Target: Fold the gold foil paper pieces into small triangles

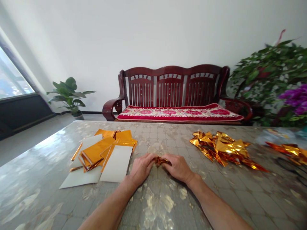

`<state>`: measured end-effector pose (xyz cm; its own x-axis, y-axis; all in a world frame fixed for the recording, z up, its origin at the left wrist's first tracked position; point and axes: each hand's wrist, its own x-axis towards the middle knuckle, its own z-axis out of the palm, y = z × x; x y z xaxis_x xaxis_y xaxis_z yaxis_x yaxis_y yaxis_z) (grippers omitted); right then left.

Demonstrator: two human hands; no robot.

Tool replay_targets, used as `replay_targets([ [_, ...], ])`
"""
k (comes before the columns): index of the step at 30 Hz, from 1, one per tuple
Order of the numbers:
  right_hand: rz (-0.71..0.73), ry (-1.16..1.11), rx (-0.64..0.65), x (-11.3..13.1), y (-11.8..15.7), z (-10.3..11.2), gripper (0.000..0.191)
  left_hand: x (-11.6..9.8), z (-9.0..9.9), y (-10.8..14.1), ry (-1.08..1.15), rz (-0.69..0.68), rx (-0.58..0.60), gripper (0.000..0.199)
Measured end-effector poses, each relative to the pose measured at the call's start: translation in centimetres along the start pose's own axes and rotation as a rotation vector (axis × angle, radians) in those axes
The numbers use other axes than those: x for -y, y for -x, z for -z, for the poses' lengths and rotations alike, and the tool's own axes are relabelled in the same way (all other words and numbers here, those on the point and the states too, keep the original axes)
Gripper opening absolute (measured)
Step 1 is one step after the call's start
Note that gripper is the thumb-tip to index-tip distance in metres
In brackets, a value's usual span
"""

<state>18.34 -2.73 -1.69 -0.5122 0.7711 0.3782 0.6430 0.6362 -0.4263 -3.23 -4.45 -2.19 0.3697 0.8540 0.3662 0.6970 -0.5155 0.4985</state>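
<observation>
**A:** Hands?

**B:** Both narrow, curled inward, low over the table. The left hand (141, 169) and right hand (178, 167) almost meet, holding a small gold foil piece (160, 161) between the fingertips. Fingers hide most of it, so its exact shape can't be read.

**A:** Location?

**B:** Centre of the marble-print table cover (153, 204), straight ahead of the forearms. To the right, well apart, lies a loose pile of folded foil triangles (223, 148). To the left, a stack of gold foil strips (97, 153) sits on white paper sheets (117, 163).

**A:** Handling notes?

**B:** The foil looks thin and springy, so I'd judge it creases easily and could tear at sharp corners. Best to keep pressure in the fingertips, not the palms. Line up edges before pressing any crease, then run a nail along it. Working low over the table looks right: forearms stay steady, and a dropped piece won't go far. The cover looks glossy, so loose foil may slide. Keep a pinch on it.

**A:** Anything else within reach?

**B:** More orange-gold foil scraps (289, 151) at the far right of the table, well away from both hands. A dark loop lies near them, too blurred to identify.
</observation>
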Motion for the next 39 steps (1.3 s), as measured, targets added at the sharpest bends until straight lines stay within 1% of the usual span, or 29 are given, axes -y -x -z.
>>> replay_targets([
  [4,0.009,-0.003,0.011,-0.5,0.0,-0.2,0.017,-0.3,0.6,-0.2,-0.021,-0.063,0.067,0.021],
  [7,0.018,-0.022,0.012,-0.7,0.0,-0.3,0.016,-0.4,0.8,-0.3,-0.045,-0.058,0.096,0.019],
  [14,0.032,-0.050,0.003,-0.8,-0.1,-0.1,0.016,0.3,0.4,-0.3,-0.056,0.017,0.076,0.011],
  [19,0.038,-0.034,-0.027,-1.2,0.0,-0.1,0.014,0.8,0.1,-0.1,-0.115,-0.015,0.074,0.011],
  [25,0.045,-0.039,-0.046,-1.3,0.0,0.0,0.012,1.6,-0.4,-0.2,-0.013,-0.003,0.039,0.011],
  [28,0.032,-0.004,-0.045,-1.2,0.0,0.0,0.011,1.5,-0.4,-0.2,-0.019,0.020,0.035,0.011],
  [33,0.006,0.064,-0.042,-1.2,0.0,0.1,0.014,1.1,-0.3,-0.3,-0.036,0.038,0.017,0.011],
  [39,0.045,0.032,-0.043,-1.8,-0.1,-0.2,0.026,1.7,-0.7,-0.2,0.069,0.079,-0.014,0.014],
])
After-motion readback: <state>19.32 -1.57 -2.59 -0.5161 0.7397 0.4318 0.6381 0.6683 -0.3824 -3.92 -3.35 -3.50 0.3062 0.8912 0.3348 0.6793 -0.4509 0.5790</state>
